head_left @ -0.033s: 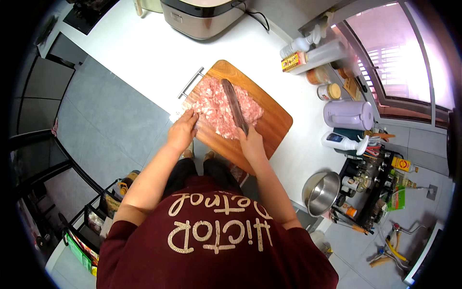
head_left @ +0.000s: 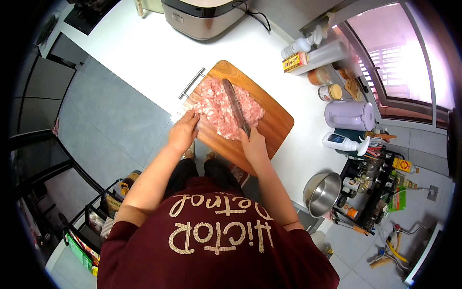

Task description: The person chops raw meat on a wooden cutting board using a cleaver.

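Observation:
A spread of pink minced meat (head_left: 211,108) covers much of the wooden cutting board (head_left: 276,123), which lies at a slant along the counter's near edge. My right hand (head_left: 253,144) is closed round the handle of a broad dark knife (head_left: 234,103). Its blade rests on the meat, pointing away from me, and is seen nearly edge-on. At the board's near left corner, my left hand (head_left: 184,131) holds the edge, its fingertips beside the meat; the underside of that hand is hidden. A bit of clear plastic (head_left: 179,115) shows next to it.
A metal handle (head_left: 191,83) juts from the board's left end. Beyond stands a rice cooker (head_left: 202,21). To the right are jars (head_left: 330,92), a lilac pitcher (head_left: 349,115), a white spray bottle (head_left: 344,142), a steel bowl (head_left: 322,194) and a black rack (head_left: 370,192) of bottles.

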The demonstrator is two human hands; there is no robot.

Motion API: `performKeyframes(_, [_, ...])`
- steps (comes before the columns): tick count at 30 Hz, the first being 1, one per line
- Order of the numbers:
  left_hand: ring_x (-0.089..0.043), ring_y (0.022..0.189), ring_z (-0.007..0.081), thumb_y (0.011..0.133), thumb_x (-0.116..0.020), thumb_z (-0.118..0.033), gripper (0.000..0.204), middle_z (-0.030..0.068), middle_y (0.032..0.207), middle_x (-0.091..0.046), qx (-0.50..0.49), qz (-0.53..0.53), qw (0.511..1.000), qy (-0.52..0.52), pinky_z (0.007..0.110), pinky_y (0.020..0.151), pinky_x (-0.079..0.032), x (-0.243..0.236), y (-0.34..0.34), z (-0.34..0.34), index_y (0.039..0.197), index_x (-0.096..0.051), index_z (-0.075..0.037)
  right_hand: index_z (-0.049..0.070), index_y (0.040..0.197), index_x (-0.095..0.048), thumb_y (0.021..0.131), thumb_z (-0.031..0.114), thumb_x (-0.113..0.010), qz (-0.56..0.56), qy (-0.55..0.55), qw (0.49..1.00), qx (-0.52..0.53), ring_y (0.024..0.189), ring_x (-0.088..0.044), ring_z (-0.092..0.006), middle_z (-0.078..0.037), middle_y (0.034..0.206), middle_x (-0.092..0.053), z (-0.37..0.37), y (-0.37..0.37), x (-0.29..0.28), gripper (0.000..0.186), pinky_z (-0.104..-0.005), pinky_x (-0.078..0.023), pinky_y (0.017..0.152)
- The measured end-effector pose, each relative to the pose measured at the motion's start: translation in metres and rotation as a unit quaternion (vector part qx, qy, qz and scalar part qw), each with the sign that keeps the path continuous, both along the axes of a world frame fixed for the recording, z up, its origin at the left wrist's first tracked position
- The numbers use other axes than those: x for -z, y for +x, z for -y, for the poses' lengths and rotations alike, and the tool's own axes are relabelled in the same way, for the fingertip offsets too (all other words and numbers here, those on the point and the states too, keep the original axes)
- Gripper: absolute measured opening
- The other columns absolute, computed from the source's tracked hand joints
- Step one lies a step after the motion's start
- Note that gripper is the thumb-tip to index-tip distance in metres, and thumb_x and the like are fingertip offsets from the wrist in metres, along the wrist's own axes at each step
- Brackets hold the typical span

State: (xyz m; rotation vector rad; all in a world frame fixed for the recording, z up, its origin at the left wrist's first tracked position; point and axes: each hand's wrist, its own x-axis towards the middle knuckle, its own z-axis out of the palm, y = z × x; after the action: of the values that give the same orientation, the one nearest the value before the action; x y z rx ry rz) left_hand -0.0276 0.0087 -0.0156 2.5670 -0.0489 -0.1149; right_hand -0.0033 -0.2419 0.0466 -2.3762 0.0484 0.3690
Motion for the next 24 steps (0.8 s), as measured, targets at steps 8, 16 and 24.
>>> performKeyframes(8, [-0.050,0.131,0.0281,0.075,-0.073,-0.005,0.055,0.0118,0.142,-0.052,0.002,-0.003,1.000,-0.006,0.037,0.104,-0.046,-0.004,0.010,0.000,0.128,-0.061,-0.010,-0.004,0.110,-0.054,0.095,0.037,-0.057,-0.009,-0.027,1.000,-0.001,0.087,-0.062,-0.0510,-0.033,0.089,-0.065,0.000,0.002,0.002,0.044,-0.0562,-0.050,0.075])
performKeyframes(16, [-0.050,0.131,0.0281,0.074,-0.074,-0.006,0.056,0.0114,0.143,-0.052,0.005,-0.021,1.000,-0.009,0.037,0.104,-0.047,-0.005,0.007,0.003,0.128,-0.061,-0.010,-0.003,0.109,-0.051,0.095,0.039,-0.057,-0.010,-0.067,0.998,-0.002,0.085,-0.063,-0.0507,-0.032,0.088,-0.065,0.004,0.005,0.006,0.045,-0.0565,-0.050,0.074])
performKeyframes(24, [-0.049,0.132,0.0281,0.075,-0.074,-0.006,0.056,0.0125,0.142,-0.052,0.008,-0.014,1.000,-0.006,0.037,0.106,-0.045,-0.003,0.005,0.001,0.129,-0.060,-0.010,-0.003,0.109,-0.052,0.095,0.038,-0.056,-0.031,-0.062,0.998,0.005,0.088,-0.063,-0.0505,-0.033,0.090,-0.065,-0.001,0.003,0.008,0.043,-0.0573,-0.050,0.076])
